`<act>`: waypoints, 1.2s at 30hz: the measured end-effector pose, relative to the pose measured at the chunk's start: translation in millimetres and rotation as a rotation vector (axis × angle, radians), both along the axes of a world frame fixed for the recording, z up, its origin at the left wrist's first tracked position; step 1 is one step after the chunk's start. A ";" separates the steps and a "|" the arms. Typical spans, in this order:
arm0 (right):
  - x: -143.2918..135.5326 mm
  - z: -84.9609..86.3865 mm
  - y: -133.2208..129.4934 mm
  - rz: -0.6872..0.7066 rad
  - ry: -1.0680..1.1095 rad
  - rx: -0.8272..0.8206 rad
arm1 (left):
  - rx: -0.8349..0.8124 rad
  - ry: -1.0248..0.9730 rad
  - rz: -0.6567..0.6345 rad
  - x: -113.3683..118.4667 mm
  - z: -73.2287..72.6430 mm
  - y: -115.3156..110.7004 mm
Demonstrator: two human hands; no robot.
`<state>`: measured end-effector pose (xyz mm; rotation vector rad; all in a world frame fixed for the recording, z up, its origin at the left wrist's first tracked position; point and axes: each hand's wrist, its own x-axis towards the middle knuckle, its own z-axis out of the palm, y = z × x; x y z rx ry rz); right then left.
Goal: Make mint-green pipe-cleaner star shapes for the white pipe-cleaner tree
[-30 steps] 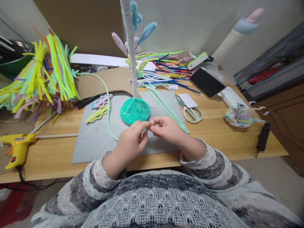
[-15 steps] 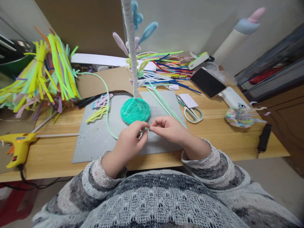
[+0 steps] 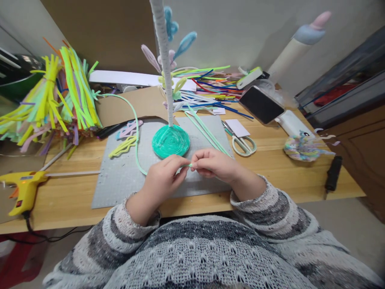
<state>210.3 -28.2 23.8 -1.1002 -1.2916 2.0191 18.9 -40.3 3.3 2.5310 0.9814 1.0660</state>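
On the desk [image 3: 270, 176], a grey cutting mat [image 3: 120, 180] near the front edge carries a teal coiled base [image 3: 171, 141]. Over the mat's front edge, left hand [image 3: 162, 180] and right hand [image 3: 213, 164] pinch a mint pipe cleaner [image 3: 136, 132] between fingertips.

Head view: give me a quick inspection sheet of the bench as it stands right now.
Surface: wooden table with grey cutting mat.
Job's things: mint pipe cleaner pinched at its near end by both hands; teal coiled base with white stem upright behind.
Clutter: pipe-cleaner bundles, scissors, phone.
Grippers: left hand and right hand closed on the cleaner.
Cables: glue gun, cord trailing off table edge.
Surroundings: wall, cardboard.
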 end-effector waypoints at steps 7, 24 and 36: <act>3.7 -5.8 -4.0 0.073 0.112 -0.412 | 0.173 0.128 -0.031 -0.2 0.8 -2.6; -3.4 -1.8 -33.7 -0.044 -0.085 -0.196 | 0.264 0.262 -0.126 1.6 0.4 -10.2; -3.7 4.6 -46.1 -0.046 -0.456 0.229 | -0.074 0.234 -0.193 0.5 2.7 -3.2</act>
